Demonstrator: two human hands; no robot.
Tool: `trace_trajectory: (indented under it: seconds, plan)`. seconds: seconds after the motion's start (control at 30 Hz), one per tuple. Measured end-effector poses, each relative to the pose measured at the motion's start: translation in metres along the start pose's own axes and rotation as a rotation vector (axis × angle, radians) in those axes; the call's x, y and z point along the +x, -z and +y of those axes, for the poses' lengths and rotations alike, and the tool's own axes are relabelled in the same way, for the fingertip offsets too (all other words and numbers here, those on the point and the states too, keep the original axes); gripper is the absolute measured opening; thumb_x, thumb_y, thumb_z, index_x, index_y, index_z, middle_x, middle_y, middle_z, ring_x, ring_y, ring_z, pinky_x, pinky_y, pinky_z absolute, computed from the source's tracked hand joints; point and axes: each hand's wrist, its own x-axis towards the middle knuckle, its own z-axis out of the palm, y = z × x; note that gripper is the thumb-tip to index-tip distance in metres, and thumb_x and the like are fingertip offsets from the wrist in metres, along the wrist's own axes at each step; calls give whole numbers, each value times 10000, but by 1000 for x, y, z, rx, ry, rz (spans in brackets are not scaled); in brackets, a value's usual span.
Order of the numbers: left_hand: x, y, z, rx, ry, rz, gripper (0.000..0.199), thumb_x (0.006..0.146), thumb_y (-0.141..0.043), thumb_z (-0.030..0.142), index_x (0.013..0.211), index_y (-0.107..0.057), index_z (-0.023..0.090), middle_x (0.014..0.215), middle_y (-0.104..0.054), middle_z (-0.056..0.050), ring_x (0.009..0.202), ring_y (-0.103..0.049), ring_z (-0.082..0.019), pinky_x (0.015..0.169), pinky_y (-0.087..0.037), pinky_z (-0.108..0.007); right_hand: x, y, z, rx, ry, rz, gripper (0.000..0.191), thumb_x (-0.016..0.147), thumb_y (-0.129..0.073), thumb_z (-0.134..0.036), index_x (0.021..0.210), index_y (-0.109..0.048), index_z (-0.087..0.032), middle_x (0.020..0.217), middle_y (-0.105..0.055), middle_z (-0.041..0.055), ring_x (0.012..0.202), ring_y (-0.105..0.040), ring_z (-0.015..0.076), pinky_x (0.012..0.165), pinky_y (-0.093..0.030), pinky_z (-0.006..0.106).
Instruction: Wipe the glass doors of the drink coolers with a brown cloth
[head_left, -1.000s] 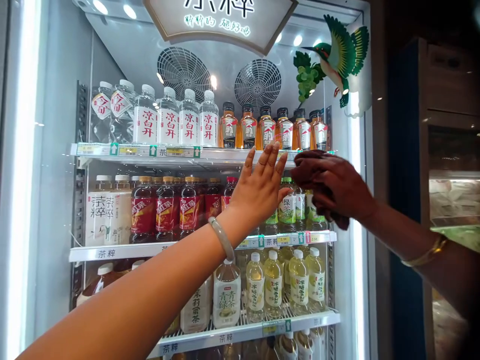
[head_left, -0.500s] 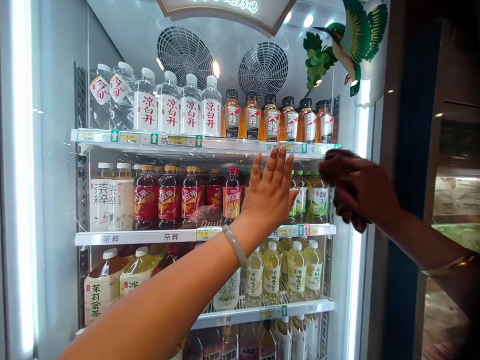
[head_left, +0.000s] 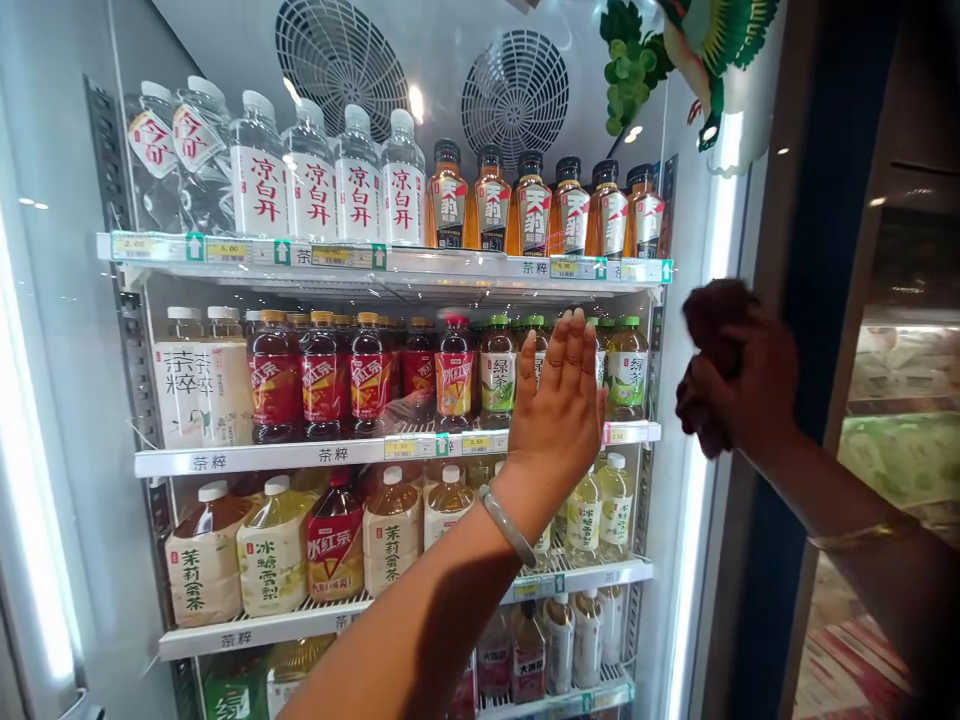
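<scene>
My left hand (head_left: 559, 405) is open, palm flat toward the glass door (head_left: 577, 110) of a drinks fridge, fingers pointing up. Whether it touches the glass I cannot tell. A jade-like bangle (head_left: 508, 527) sits on that wrist. At the door's right side, my right hand (head_left: 761, 385) is closed around a crumpled dark cloth (head_left: 716, 320), which bulges out above and below the fingers. A thin gold-coloured bracelet (head_left: 862, 535) is on the right wrist. Behind the left hand, green tea bottles (head_left: 498, 365) show through the glass.
Shelves behind the glass hold water bottles (head_left: 259, 170), amber drinks (head_left: 532, 205), red-labelled tea bottles (head_left: 322, 375) and large tea jugs (head_left: 262, 550). A bird decal (head_left: 712, 60) and a grape decal (head_left: 630, 75) are at upper right. A dark door frame (head_left: 817, 250) stands on the right.
The view has tilted down and closer. My left hand has shifted slightly right against the shelves. My right hand has turned more upright with the cloth, now farther right of the bottles.
</scene>
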Motion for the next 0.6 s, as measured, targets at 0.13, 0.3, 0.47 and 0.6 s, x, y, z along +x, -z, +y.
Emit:
trace_trajectory:
  seconds: [0.13, 0.3, 0.47, 0.6]
  plan:
    - [-7, -3, 12, -39, 62, -19, 776, 1058, -406, 325, 1677, -42, 29, 1782, -51, -146, 1655, 63, -289, 1376, -66, -576, -18, -18, -29, -64, -88, 163, 497, 909, -647, -336, 1391, -534, -289, 1529, -502, 151, 1442, -469, 441, 1100, -417, 795]
    - [-22, -6, 22, -66, 26, -43, 814, 1032, -469, 273, 1681, -37, 41, 1776, -49, -174, 1650, 58, -323, 1368, -109, -591, -54, 4, -29, 129, 374, -289, 373, 771, -787, -308, 1120, -661, -343, 1445, -617, 44, 1294, -626, 369, 1125, -500, 667]
    - [-26, -10, 27, -60, 31, -59, 778, 1063, -424, 348, 1681, -67, 39, 1786, -56, -162, 1645, 70, -323, 1374, -97, -553, -47, 4, -2, -53, -61, 47, 476, 888, -663, -378, 1347, -587, -277, 1483, -541, 150, 1401, -502, 461, 1087, -434, 786]
    - [-28, -10, 27, -71, 29, -63, 800, 1050, -454, 347, 1679, -78, 29, 1783, -63, -167, 1640, 92, -325, 1373, -77, -569, -54, -17, -47, -28, -36, 101, 523, 889, -681, -317, 1396, -551, -303, 1532, -507, 140, 1423, -490, 450, 1113, -426, 784]
